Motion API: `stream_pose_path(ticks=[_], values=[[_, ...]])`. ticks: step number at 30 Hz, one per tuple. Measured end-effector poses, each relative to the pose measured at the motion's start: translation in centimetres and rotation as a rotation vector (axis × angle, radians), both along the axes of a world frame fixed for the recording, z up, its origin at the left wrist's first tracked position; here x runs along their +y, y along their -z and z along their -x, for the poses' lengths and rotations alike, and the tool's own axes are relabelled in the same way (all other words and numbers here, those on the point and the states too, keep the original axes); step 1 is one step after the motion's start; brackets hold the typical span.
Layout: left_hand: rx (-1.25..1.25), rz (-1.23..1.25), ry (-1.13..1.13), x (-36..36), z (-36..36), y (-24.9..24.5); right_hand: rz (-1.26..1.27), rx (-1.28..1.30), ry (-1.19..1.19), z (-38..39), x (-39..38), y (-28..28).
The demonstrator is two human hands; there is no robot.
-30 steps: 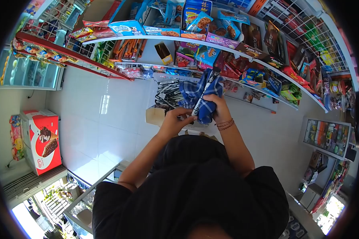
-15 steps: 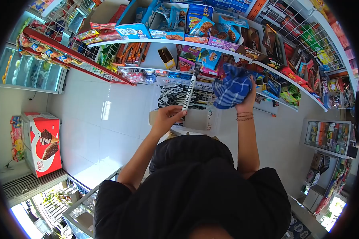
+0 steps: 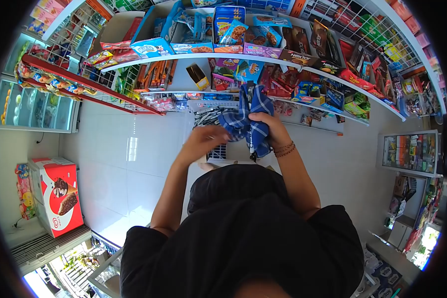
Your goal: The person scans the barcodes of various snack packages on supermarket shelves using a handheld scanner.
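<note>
A blue plaid cloth is bunched in my right hand, thumb pressed on top. Folded around a slim white-and-black stick pack, the cloth hides most of its length; its dark ends show above and below. My left hand is at the cloth's lower left edge, its fingers smeared by motion. Below both hands stands a white plastic basket with many similar black-and-white stick packs lying in it.
In front runs a white shelf rack with boxes of packaged snacks on several levels. A red-edged rack stands to the left, near a red ice-cream freezer. A glass-fronted case is at the right.
The cloth in my right hand has moved left onto the stick pack and now wraps it. My left hand has shifted slightly from the pack's lower end to the cloth's edge.
</note>
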State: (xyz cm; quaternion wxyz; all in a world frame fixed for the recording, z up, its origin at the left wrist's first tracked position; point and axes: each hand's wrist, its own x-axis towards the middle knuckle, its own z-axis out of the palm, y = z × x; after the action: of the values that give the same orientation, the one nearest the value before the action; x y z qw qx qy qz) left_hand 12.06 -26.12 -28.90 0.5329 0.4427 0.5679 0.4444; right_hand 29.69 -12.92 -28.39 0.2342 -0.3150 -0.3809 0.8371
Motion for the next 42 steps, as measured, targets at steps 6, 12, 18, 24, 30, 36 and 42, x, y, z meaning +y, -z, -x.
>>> stream_pose_path(ticks=[6,12,18,24,30,36,42], values=[[0.19,-0.315,-0.339,3.3,-0.7,-5.5,-0.03,0.096,-0.172,-1.2,-1.3,-0.9],[0.075,-0.316,-0.213,5.6,-2.3,-5.6,0.023,0.136,-0.147,-2.2,-2.3,-1.8],[0.092,-0.271,-0.092,6.4,-1.9,-4.3,0.091,0.14,-0.164,-3.3,-2.3,-0.5],[-0.001,-0.366,-0.277,6.8,-1.1,-4.5,0.22,0.129,-0.274,-4.1,-2.1,-0.7],[-0.136,-0.361,-0.275,7.2,-1.9,-4.5,0.221,0.182,-0.214,-4.9,-2.1,-0.4],[-0.315,-0.205,-0.114,6.6,-4.6,-3.7,0.419,0.337,-0.166,-5.0,-2.4,-0.1],[-0.342,-0.209,-0.21,6.9,-4.8,-4.1,0.533,0.273,-0.175,-5.4,-2.3,1.0]])
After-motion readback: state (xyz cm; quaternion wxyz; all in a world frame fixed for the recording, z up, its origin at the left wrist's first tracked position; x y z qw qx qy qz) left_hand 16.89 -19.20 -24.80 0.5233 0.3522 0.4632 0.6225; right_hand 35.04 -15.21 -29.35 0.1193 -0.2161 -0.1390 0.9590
